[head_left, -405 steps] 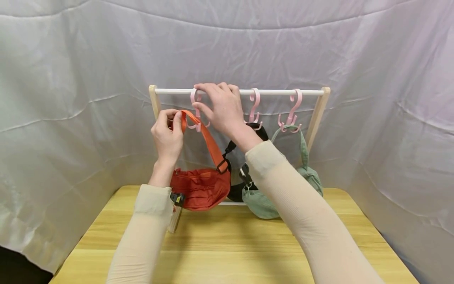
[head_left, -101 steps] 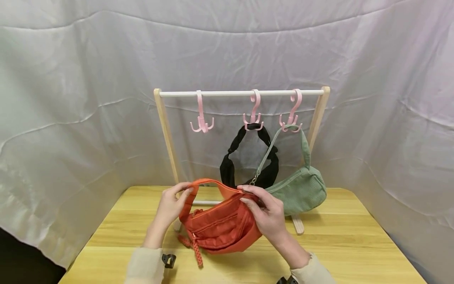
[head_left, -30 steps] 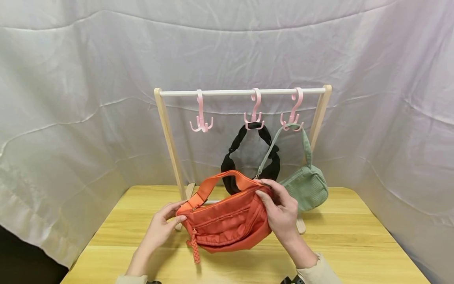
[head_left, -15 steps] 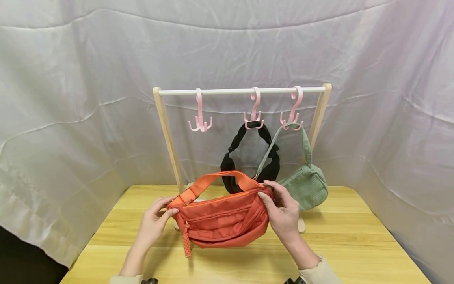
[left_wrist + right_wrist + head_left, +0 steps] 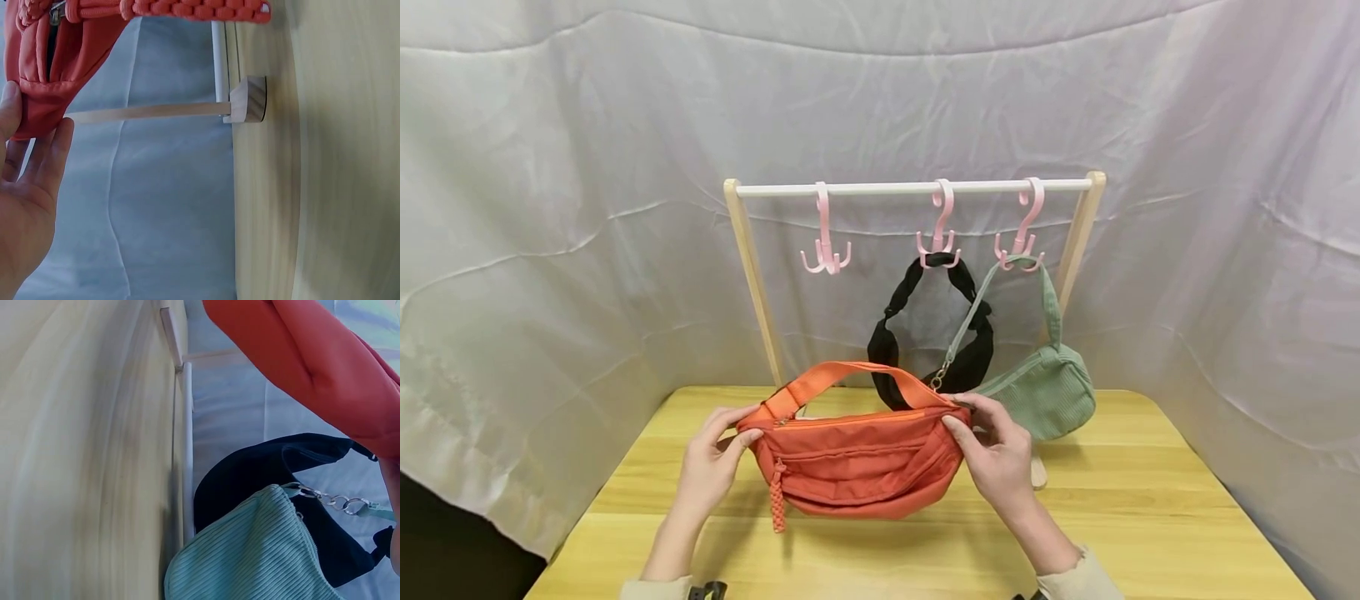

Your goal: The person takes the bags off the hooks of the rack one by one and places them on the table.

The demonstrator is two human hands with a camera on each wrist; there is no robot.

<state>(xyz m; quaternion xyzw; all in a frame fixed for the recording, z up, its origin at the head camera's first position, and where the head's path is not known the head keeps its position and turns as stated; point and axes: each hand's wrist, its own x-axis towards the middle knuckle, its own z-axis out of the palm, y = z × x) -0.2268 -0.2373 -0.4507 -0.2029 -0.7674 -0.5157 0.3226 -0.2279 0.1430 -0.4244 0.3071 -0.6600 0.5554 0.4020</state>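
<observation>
An orange-red waist bag (image 5: 857,467) with a braided zipper pull (image 5: 777,500) is stretched level between my hands, just above the table. My left hand (image 5: 709,458) pinches its left end between thumb and fingers; the left wrist view shows that end of the waist bag (image 5: 47,94) too. At the opposite end my right hand (image 5: 996,454) pinches the upper corner with the thumb in front. The bag's orange strap (image 5: 850,371) arches loosely over its top. In the right wrist view, only a sliver of my right hand shows at the edge.
Behind stands a rack with a white bar (image 5: 880,189) carrying a bare pink hook (image 5: 826,242) at left. A black bag (image 5: 887,358) and a green corduroy bag (image 5: 1052,392) hang from the other pink hooks. Wooden table (image 5: 1112,517) lies beneath.
The waist bag came off the left hook. My left hand went from its strap to its left end, and over the last second that end moved left, straightening the bag.
</observation>
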